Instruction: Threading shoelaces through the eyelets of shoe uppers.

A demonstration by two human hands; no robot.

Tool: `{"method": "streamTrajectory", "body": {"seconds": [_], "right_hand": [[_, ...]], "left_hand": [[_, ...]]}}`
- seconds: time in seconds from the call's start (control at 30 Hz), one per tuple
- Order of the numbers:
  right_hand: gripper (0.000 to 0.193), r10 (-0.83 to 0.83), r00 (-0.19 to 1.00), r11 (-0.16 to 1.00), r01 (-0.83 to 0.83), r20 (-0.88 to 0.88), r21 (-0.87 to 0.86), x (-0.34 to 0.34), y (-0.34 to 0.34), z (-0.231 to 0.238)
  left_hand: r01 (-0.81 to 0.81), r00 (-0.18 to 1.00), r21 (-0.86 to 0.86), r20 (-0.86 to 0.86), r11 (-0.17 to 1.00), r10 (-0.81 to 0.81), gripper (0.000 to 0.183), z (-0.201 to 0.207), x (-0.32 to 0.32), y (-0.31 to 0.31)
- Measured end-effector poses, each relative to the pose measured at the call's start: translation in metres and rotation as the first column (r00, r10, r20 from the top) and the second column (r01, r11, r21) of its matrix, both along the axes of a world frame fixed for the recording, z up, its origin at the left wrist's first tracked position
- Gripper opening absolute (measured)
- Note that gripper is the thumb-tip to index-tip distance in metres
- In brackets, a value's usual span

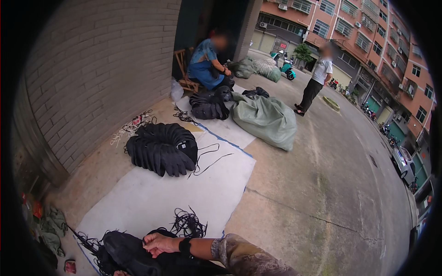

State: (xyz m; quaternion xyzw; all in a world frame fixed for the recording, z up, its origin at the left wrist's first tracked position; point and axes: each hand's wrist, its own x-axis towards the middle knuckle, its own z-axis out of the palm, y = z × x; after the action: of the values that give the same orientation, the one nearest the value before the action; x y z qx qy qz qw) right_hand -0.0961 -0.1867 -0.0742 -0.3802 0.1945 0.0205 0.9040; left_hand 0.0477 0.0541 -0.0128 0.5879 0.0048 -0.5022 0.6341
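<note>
A black shoe upper [126, 250] lies across my lap at the lower edge. My right hand [159, 244], with a black band at its wrist, comes in from the right over the upper. Its fingers are pinched together at the upper's edge, and whatever is between them is too small to make out. Only a bit of my left hand [122, 273] shows at the bottom rim, its fingers curled against the upper. Tangled black laces [189, 224] lie just beyond my right hand, and more black laces [92, 246] hang at the left.
A ring of black shoe uppers [161, 148] rests on a white sheet [202, 177]. Farther off are another pile of uppers [209, 106] and a bulging green sack [267, 118]. One person [207, 64] sits by the doorway; another person [317, 78] stands at the right. A brick wall [106, 60] borders the left.
</note>
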Motion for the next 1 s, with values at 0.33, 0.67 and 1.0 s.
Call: {"method": "streamTrajectory", "body": {"seconds": [0.33, 0.67, 1.0], "right_hand": [[0.012, -0.072, 0.997, 0.994, 0.071, 0.013, 0.079, 0.000, -0.002, -0.003], [0.010, -0.189, 0.982, 0.982, 0.189, -0.024, -0.011, -0.011, 0.005, 0.017], [0.018, -0.244, 0.953, 0.889, 0.294, 0.182, -0.352, 0.011, 0.043, 0.011]], "left_hand": [[0.049, 0.980, 0.002, 0.191, 0.999, -0.048, 0.010, -0.007, 0.021, 0.009], [-0.095, 0.992, -0.137, 0.070, 0.986, 0.105, 0.010, -0.024, 0.015, 0.008], [-0.311, 0.950, -0.187, -0.088, 0.932, 0.300, 0.005, -0.022, -0.003, 0.007]]}}
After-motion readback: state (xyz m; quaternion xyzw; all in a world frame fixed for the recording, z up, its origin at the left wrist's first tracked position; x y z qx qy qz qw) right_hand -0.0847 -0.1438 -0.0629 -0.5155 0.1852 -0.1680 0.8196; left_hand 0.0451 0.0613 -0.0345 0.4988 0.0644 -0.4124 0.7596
